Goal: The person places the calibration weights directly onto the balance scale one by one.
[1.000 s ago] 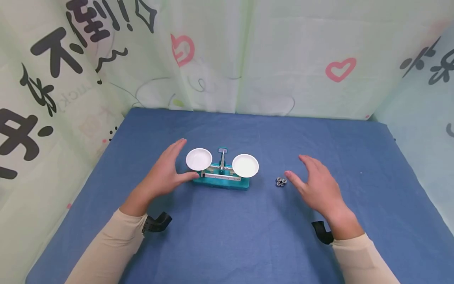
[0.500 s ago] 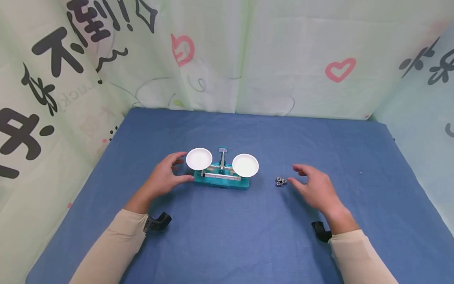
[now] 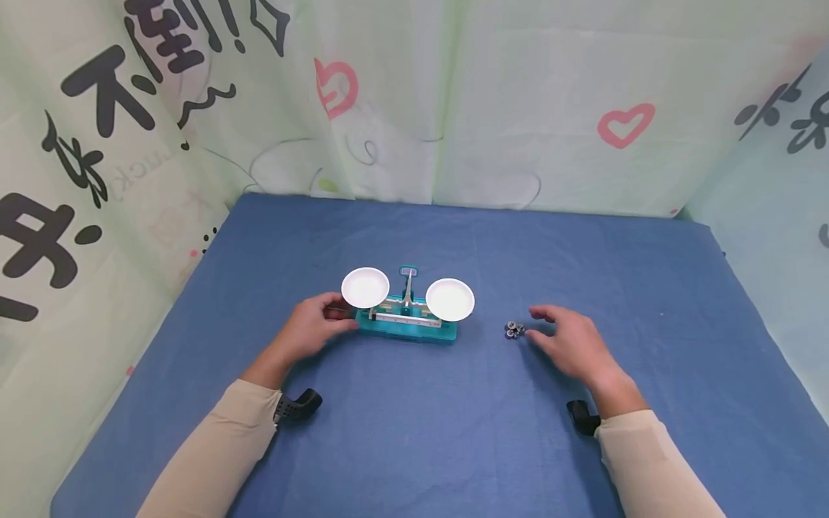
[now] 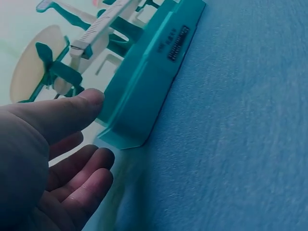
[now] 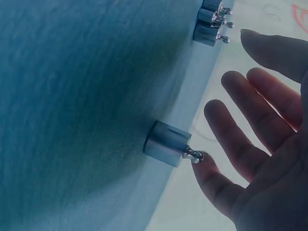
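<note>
A teal balance scale with two white pans stands mid-table. My left hand is at its left end. In the left wrist view the thumb overlaps the corner of the scale's base, and the other fingers are loosely bent below it; contact cannot be told. My right hand, fingers parted and holding nothing, hovers beside a cluster of small metal weights. In the right wrist view a single knobbed weight stands apart, its knob by the little finger; the head view does not show it.
Blue cloth covers the table. Pale printed curtains enclose it at the back and both sides. Black camera mounts sit at both wrists.
My left hand has lowered to the scale's left end, its fingers drawing in. The right hand's fingers have bent more and it has shifted slightly left. Scale and weights stay in place.
</note>
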`<state>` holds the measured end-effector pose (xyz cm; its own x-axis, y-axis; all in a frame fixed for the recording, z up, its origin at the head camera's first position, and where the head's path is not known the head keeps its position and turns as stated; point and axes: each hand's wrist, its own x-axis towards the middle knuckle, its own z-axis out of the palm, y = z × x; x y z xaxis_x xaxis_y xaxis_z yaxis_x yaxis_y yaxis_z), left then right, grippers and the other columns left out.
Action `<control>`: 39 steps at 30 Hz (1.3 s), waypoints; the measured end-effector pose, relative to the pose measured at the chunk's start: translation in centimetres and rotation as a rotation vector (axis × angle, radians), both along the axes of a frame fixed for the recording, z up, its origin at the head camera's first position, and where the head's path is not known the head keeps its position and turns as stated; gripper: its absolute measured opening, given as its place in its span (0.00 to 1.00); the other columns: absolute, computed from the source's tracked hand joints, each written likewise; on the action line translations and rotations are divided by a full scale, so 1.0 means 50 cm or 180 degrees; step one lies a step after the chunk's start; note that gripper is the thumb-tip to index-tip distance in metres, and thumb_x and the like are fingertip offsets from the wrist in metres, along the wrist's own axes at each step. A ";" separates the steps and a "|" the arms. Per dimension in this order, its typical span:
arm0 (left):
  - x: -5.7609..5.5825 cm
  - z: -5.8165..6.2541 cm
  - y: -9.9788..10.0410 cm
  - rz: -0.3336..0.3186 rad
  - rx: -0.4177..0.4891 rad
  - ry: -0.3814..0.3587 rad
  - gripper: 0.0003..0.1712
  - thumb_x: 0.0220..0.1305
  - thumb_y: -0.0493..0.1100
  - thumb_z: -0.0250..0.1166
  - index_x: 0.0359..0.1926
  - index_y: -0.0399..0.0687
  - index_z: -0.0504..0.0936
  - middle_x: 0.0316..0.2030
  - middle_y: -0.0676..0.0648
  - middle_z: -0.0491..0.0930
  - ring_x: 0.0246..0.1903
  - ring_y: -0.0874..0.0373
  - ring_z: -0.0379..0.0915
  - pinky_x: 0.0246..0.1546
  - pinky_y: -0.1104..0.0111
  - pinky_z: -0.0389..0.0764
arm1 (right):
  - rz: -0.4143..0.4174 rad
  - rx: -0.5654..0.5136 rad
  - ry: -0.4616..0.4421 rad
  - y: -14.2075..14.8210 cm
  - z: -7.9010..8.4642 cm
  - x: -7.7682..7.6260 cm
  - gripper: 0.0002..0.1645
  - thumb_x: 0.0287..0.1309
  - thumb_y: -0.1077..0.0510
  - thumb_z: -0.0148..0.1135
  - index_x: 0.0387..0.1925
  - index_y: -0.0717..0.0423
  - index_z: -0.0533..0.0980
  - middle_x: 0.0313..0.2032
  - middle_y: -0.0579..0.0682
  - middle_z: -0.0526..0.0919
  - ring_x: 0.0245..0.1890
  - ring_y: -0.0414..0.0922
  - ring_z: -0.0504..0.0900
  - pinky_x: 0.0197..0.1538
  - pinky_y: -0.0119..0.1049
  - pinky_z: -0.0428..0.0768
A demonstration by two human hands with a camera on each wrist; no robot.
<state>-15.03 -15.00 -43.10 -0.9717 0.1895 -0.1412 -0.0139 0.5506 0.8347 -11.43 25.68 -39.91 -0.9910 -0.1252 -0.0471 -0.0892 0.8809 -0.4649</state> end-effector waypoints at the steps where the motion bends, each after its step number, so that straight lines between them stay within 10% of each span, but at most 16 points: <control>1: -0.001 -0.002 0.001 -0.0027 -0.0010 0.0015 0.25 0.62 0.41 0.72 0.57 0.34 0.78 0.51 0.38 0.82 0.51 0.46 0.80 0.51 0.54 0.80 | 0.0009 0.0019 -0.0004 0.001 -0.001 -0.002 0.25 0.65 0.60 0.65 0.60 0.68 0.75 0.57 0.67 0.78 0.58 0.65 0.74 0.59 0.61 0.71; 39: -0.006 -0.012 0.016 -0.0005 0.0043 -0.0078 0.19 0.62 0.42 0.72 0.51 0.36 0.82 0.45 0.42 0.84 0.47 0.48 0.80 0.49 0.54 0.78 | 0.0083 0.0102 0.0104 -0.013 -0.019 -0.027 0.11 0.65 0.65 0.62 0.48 0.64 0.81 0.47 0.63 0.83 0.49 0.62 0.79 0.52 0.59 0.74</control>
